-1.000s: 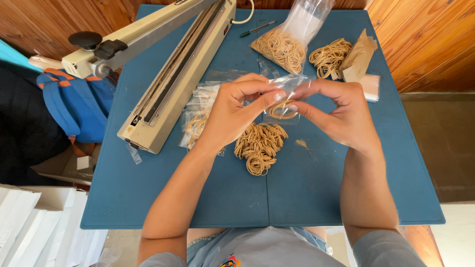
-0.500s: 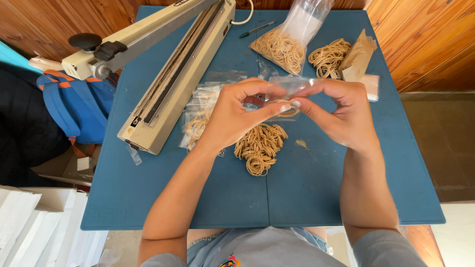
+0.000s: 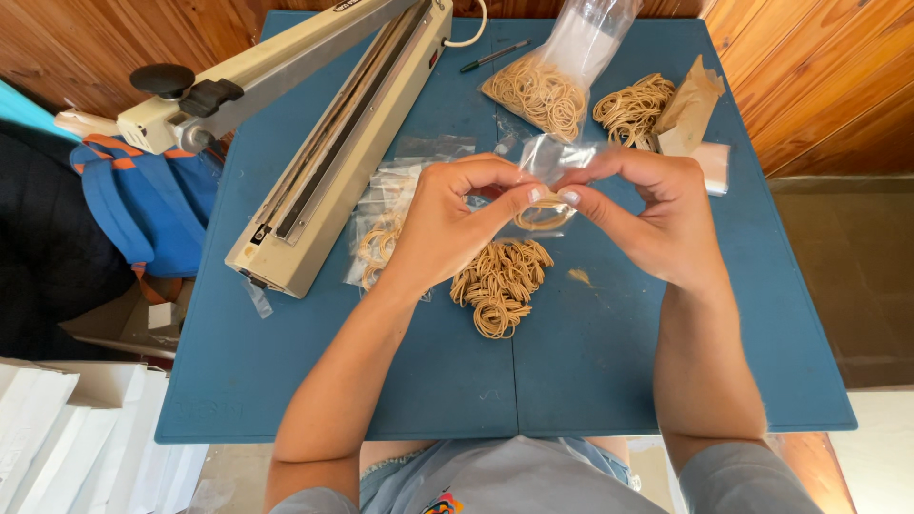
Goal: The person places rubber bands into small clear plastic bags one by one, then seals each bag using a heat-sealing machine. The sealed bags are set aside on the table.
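Note:
My left hand [image 3: 447, 224] and my right hand [image 3: 652, 214] meet above the middle of the blue mat [image 3: 619, 371]. Together they pinch a small clear plastic bag [image 3: 547, 176] with a few tan rubber bands inside. Just below the hands lies a loose pile of rubber bands [image 3: 500, 281] on the mat. Under my left hand sit several small filled clear bags [image 3: 381, 233].
A beige heat sealer [image 3: 333, 143] with its arm raised lies diagonally at the left. A large open bag of rubber bands [image 3: 557, 81], another band pile [image 3: 633, 109], brown paper [image 3: 687, 105] and a pen [image 3: 495, 55] sit at the back. A blue backpack [image 3: 143, 205] lies left of the table.
My fingertips have closed together on the small bag's mouth, hiding more of the bag. Both hands stay in the same place.

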